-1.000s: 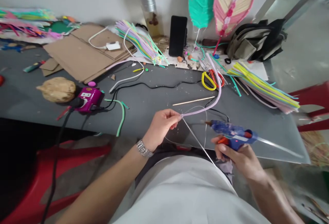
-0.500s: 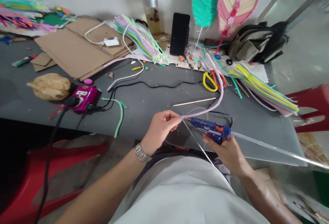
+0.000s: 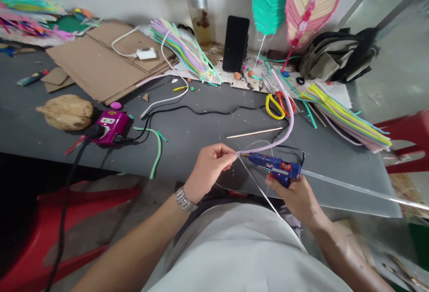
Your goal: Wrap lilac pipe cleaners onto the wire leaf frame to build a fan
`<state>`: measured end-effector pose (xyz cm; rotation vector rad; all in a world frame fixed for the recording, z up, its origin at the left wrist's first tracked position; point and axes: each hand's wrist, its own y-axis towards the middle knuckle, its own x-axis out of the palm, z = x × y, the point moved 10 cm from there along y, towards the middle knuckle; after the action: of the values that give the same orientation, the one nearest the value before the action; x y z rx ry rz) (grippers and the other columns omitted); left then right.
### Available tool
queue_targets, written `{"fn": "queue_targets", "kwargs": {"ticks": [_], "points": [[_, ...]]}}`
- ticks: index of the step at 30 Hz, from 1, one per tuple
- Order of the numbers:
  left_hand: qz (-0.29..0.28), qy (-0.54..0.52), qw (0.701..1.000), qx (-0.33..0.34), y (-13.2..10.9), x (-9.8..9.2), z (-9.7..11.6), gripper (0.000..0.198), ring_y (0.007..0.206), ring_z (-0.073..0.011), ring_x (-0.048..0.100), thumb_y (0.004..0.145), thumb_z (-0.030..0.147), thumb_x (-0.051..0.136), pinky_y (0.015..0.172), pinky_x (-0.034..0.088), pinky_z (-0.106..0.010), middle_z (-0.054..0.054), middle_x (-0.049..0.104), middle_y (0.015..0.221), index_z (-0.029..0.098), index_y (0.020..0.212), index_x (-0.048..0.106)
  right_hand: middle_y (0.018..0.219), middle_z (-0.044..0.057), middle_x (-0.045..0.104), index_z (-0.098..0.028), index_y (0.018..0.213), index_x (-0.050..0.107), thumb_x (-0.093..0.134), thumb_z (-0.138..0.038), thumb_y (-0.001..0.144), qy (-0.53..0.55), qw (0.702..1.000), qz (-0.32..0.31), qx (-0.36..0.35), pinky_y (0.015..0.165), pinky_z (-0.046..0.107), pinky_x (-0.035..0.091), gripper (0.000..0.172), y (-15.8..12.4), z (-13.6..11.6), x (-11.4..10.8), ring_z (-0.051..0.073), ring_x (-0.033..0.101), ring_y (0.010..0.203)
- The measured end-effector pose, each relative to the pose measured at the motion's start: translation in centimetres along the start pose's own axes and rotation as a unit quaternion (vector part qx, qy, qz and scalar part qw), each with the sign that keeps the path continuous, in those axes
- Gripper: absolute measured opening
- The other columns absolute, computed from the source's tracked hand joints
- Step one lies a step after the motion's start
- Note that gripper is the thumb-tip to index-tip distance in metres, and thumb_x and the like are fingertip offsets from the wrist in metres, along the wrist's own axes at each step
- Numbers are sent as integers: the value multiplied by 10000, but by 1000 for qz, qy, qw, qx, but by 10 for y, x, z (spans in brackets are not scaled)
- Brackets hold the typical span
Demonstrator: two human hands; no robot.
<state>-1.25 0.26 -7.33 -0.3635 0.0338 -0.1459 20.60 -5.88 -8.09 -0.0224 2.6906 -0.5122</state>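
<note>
- Surface (image 3: 208, 120): grey, crowded with craft stock. Corrugated cardboard sheets (image 3: 97, 68) lie at far left. A black cord (image 3: 288, 148) runs close behind the working area; snagging it with a forearm could drag the tools sideways.
- Clear glue stick (image 3: 351, 188): very long, projecting from the rear of the gun past the right side. Its free end could catch on something if the gun swings, knocking the nozzle off line.
- Left hand (image 3: 211, 171): grip narrow, a thumb-and-forefinger pinch on the joint. A loose pinch could let the parts slip apart or rotate.
- Right hand (image 3: 295, 198): grip closed around the handle of a blue hot glue gun (image 3: 275, 166), held just above the surface. Hand tremor could misplace the nozzle.
- Lilac pipe cleaner (image 3: 288, 124): end held at the pinch, body arching up and away. Its springiness may tug the joint out of alignment.
- Thin pale rod (image 3: 258, 184): meets the pipe cleaner at the pinch, angling down toward the torso. Its long free end could lever the joint if bumped.
- Nozzle tip: just beside the pinch. If hot, contact with the left fingers would risk a burn; a glue drip could do the same.
</note>
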Motion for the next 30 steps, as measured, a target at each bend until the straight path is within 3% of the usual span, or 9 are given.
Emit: {"fn": "queue_targets", "kwargs": {"ticks": [13,30], "points": [[0,-1,1000,4,1,0,-3,180,563,-110,485,755,330,710,575,403,-255,19,556,564,177,667,673,605,-29,545,-183,783,681,690,-562,818,-16,1000,-1,-14,618,290,437,381,-1,-3,0,138,440,595],[14,-12,1000,2,3,1,-6,165,553,-110,483,725,325,719,569,392,-259,26,551,548,182,655,676,727,25,714,-178,824,743,706,-524,810,-61,997,38,-41,687,307,515,348,-4,-6,-9,217,622,737]]}}
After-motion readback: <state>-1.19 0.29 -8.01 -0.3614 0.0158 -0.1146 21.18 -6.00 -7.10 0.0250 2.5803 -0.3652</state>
